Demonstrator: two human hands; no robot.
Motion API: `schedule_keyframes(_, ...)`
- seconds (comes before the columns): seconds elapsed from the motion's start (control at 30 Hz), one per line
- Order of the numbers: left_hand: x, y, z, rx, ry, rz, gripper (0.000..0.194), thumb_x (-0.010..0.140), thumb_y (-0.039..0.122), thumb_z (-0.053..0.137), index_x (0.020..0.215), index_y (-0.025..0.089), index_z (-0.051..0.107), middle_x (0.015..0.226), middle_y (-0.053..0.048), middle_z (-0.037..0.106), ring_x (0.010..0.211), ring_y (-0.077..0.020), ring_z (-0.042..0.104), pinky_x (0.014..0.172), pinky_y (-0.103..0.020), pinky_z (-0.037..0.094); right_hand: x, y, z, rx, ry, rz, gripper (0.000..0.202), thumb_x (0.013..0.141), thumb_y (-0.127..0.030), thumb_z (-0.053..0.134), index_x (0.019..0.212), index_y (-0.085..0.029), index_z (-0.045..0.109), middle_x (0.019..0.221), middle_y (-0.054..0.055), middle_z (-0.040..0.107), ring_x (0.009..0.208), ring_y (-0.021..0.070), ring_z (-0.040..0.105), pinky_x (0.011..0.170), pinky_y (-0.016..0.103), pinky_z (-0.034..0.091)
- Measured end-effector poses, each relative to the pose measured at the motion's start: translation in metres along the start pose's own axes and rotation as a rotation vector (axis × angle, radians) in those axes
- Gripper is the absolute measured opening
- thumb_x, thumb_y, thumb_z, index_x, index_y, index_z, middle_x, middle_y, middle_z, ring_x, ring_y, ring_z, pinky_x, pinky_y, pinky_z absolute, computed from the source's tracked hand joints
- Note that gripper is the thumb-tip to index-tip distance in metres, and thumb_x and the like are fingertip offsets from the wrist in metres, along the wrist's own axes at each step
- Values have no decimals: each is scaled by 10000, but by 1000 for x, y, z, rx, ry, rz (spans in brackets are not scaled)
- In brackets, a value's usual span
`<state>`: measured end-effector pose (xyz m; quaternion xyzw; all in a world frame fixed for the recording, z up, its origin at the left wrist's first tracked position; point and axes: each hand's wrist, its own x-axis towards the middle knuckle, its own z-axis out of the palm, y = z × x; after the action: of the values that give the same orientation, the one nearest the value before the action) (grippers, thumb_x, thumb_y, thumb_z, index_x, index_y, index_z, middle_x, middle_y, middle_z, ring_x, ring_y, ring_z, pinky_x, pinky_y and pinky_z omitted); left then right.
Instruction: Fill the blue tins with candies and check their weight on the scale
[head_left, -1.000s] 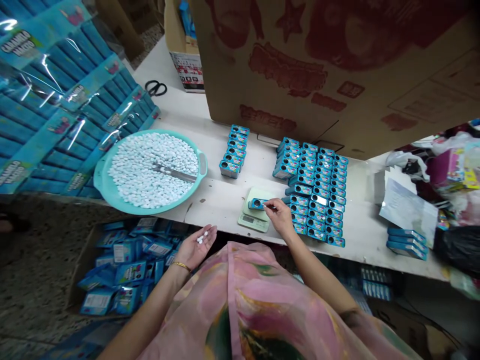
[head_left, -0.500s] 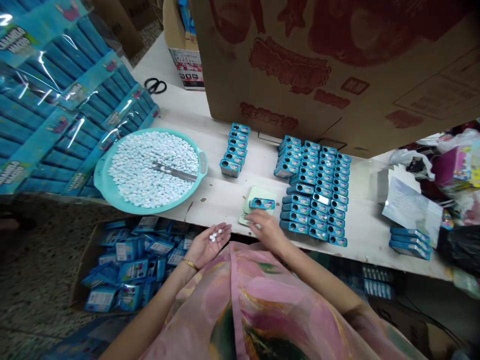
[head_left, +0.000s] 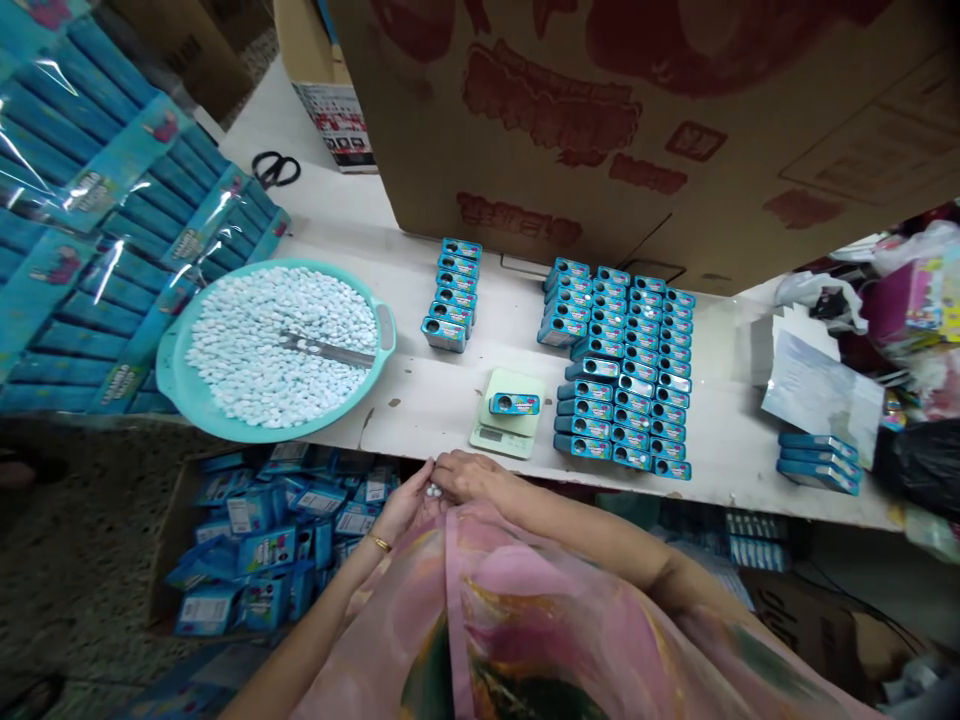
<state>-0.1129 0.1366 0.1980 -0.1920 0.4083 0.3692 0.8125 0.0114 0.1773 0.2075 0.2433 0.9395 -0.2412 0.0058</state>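
Observation:
My left hand (head_left: 405,510) is cupped at the table's front edge with several small white candies (head_left: 433,490) in it. Over those candies, my right hand (head_left: 469,476) touches the left one; its fingers are curled and their tips are hidden. A small blue box with a dark round opening (head_left: 514,404) lies on a pale green kitchen scale (head_left: 486,440) just beyond my hands. To the left stands a turquoise basin (head_left: 386,325) full of white candies, with a metal scoop (head_left: 337,352) lying in them.
Blue boxes stand in a short row (head_left: 454,290) and in a larger block (head_left: 600,400) right of the scale. A big carton (head_left: 540,130) closes off the back. Scissors (head_left: 276,170) lie behind the basin. An open carton of blue packs (head_left: 262,545) sits below the table.
My right hand has moved left and down from the scale to my left palm. The box stays on the scale. The whole view has shifted slightly.

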Motion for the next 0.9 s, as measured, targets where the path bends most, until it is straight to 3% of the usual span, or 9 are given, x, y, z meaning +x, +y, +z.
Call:
schedule_keyframes(0.17, 8, -1, -1, 31, 71, -13, 283, 840, 178, 339, 907, 69, 592, 724, -72, 643, 719, -157, 619, 720, -292, 490, -4, 1, 3, 58, 12, 64, 70, 799, -176, 465, 823, -153, 526, 842, 26, 538, 764, 118, 469, 594, 210, 366)
schedule_keyframes(0.27, 13, 0, -3, 56, 18, -29, 266, 832, 176, 362, 809, 70, 605, 648, -62, 627, 661, -146, 614, 689, -284, 497, -8, 3, -3, 107, 24, 76, 118, 815, -200, 450, 859, -153, 548, 848, 28, 549, 754, 115, 475, 610, 209, 373)
schedule_keyframes(0.37, 16, 2, 0, 60, -18, 5, 240, 820, 168, 395, 733, 77, 599, 628, -58, 621, 613, -127, 608, 657, -254, 501, -19, 14, -16, 103, 126, 80, 210, 839, -264, 420, 983, -172, 543, 906, 42, 561, 823, 128, 477, 710, 234, 377)
schedule_keyframes(0.47, 13, 8, 6, 101, 13, 41, 232, 820, 160, 394, 785, 57, 598, 753, -115, 645, 692, -147, 624, 643, -233, 505, -37, 39, -34, -54, 255, 368, 311, 818, -295, 454, 1099, -168, 491, 1002, 91, 544, 924, 188, 447, 814, 333, 342)
schedule_keyframes(0.53, 8, 13, 7, 107, 46, 64, 228, 819, 148, 391, 809, 46, 595, 802, -140, 646, 728, -158, 628, 632, -220, 509, -45, 59, -44, -160, 235, 550, 339, 796, -271, 484, 1115, -156, 479, 1012, 107, 539, 930, 220, 435, 803, 368, 342)
schedule_keyframes(0.6, 4, 19, 3, 73, 79, 105, 216, 815, 130, 391, 803, 49, 591, 795, -138, 647, 723, -155, 630, 618, -212, 514, -44, 74, -52, -204, 155, 571, 310, 791, -242, 482, 1087, -150, 494, 986, 98, 546, 901, 222, 435, 773, 351, 359)
schedule_keyframes(0.7, -2, 26, -8, 0, 121, 174, 196, 808, 115, 398, 801, 58, 586, 791, -132, 647, 720, -151, 630, 608, -209, 522, -17, 84, -56, -208, 97, 458, 266, 801, -237, 460, 1044, -142, 510, 953, 91, 541, 879, 213, 426, 762, 318, 369)
schedule_keyframes(0.9, -10, 36, -17, -92, 198, 248, 182, 804, 101, 402, 842, 65, 577, 801, -131, 642, 715, -156, 632, 588, -212, 533, 88, 95, -41, -212, 138, 398, 277, 826, -180, 402, 1085, -116, 475, 989, 109, 505, 882, 214, 410, 706, 317, 384)
